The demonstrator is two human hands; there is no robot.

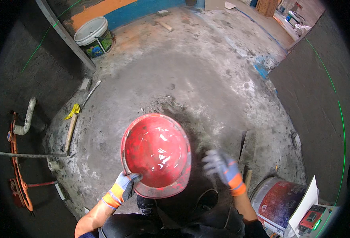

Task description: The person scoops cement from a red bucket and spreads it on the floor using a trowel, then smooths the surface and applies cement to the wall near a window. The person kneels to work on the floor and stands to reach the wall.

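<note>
A red hard hat, hollow side up, is held before me over the concrete floor. It looks wet or glossy inside. My left hand, in a grey and orange work glove, grips its rim at the lower left. To the right of the hat is my right hand, gloved alike, blurred, fingers spread and holding nothing. Just beyond the hat lies a small patch of loose grey rubble. Right of my right hand a flat trowel-like tool with a wooden handle rests on the floor.
A paint bucket stands at the upper left. On the left lie a wooden-handled tool and a yellow wrapper, near a wall pipe. At the lower right are a red bucket and a laser level, beside the plastered wall.
</note>
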